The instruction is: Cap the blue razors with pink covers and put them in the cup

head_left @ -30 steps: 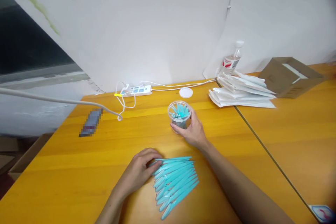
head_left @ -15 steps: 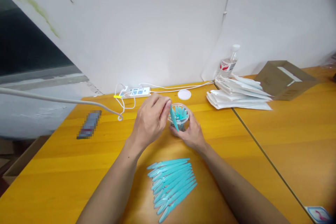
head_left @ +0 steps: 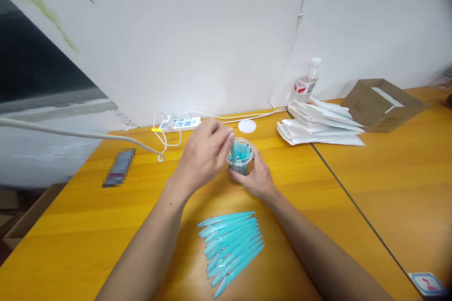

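My right hand (head_left: 259, 174) is wrapped around the side of a clear plastic jar (head_left: 240, 168). Several turquoise eyebrow razors (head_left: 243, 151) stand upright inside it. Above the jar's left rim, my left hand (head_left: 206, 153) pinches one more turquoise eyebrow razor (head_left: 233, 152), its lower end inside the jar's mouth. Between my forearms, a fanned row of eyebrow razors (head_left: 233, 244) lies on the table, clear-covered ends to the left. Behind the jar lies a round, whitish lid (head_left: 247, 126).
At the back stand a white power strip (head_left: 183, 124) with cables, a stack of white packets (head_left: 321, 124), a clear bottle (head_left: 305, 85) and an open cardboard box (head_left: 383, 106). A blurred-out phone-like slab (head_left: 119, 168) lies left. A numbered card (head_left: 428, 284) is at lower right.
My left hand has lowered the eyebrow razor from a slant outside the jar's front rim to upright in its mouth. My right hand still holds the jar.
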Demonstrator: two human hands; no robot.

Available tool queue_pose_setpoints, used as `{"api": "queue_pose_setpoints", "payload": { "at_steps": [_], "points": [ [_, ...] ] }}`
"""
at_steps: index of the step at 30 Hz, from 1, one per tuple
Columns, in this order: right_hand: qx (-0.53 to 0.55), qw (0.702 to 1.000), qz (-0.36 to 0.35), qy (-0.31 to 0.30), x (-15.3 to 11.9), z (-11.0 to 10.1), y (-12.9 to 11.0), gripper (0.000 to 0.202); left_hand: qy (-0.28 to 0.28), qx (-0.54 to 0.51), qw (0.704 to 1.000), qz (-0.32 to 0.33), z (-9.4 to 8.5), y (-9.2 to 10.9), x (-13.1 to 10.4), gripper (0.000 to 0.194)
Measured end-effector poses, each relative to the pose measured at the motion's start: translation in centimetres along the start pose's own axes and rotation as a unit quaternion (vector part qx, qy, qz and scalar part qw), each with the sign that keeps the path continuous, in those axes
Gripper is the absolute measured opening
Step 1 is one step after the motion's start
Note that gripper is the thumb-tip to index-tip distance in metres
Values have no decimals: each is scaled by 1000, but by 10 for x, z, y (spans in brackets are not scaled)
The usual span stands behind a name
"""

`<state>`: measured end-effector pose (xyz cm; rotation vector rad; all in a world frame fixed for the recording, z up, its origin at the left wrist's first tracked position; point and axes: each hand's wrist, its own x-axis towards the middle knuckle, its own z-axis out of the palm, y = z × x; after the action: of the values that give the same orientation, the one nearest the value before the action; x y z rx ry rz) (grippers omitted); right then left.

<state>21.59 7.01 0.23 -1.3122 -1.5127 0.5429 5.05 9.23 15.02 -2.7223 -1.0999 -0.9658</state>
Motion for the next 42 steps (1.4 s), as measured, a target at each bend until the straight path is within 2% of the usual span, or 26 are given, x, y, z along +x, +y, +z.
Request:
{"api": "queue_pose_setpoints", "payload": {
  "at_steps": [2,3,4,8,9,10,13,15,18,21,23,26,29,31,33,34,37,39,40,42],
  "points": [
    [1,1000,1,-4,0,-1,-1,86,-107,17,994,6,10,-1,-6,29],
    [2,1000,0,-6,0,-1,-1,85,-137,20,990,-3,12,-1,-11,29],
    [4,1000,-2,-8,0,-1,-2,85,-146,15,989,-19,13,-1,-18,28],
    [-1,1000,-13,-1,0,0,0,85,-81,-68,987,-118,4,-4,-57,34],
    [-6,1000,-13,2,0,0,0,86,-88,-95,981,-142,1,-6,-71,32],
    [-10,1000,-12,5,0,1,2,87,-117,-121,972,-163,-1,-9,-86,27],
    [-11,1000,-8,7,-1,2,4,89,-251,-174,927,-218,0,-18,-131,19],
    [-4,1000,-8,7,-1,3,4,89,-299,-177,905,-248,5,-22,-156,16],
    [31,999,19,12,1,4,2,86,-311,-174,895,-270,13,-23,-178,18],
    [110,986,114,44,7,2,1,62,-298,-189,894,-278,20,-20,-183,15],
    [149,975,153,53,11,-1,1,54,-288,-203,895,-274,22,-19,-182,15],
    [176,971,159,39,13,-7,0,51,-278,-222,898,-260,25,-19,-180,16],
    [140,980,139,39,11,-10,-5,55,-268,-237,896,-264,26,-19,-182,17],
    [92,990,97,41,9,-10,-8,66,-251,-249,890,-287,25,-19,-184,19],
    [62,996,50,35,5,-8,-9,75,-197,-263,891,-315,21,-17,-182,21],
    [54,998,31,29,4,-7,-9,77,-147,-267,894,-327,19,-15,-180,21],
    [40,999,-4,6,-1,-2,-6,81,62,-249,904,-342,9,-4,-160,17],
    [40,999,-18,-4,-4,1,-3,82,176,-199,909,-322,1,5,-138,13],
    [38,999,-24,-7,-5,2,-1,82,210,-160,917,-300,-4,10,-125,12],
    [29,999,-30,-10,-6,4,0,82,231,-58,944,-227,-17,15,-99,14]
  ]
}}
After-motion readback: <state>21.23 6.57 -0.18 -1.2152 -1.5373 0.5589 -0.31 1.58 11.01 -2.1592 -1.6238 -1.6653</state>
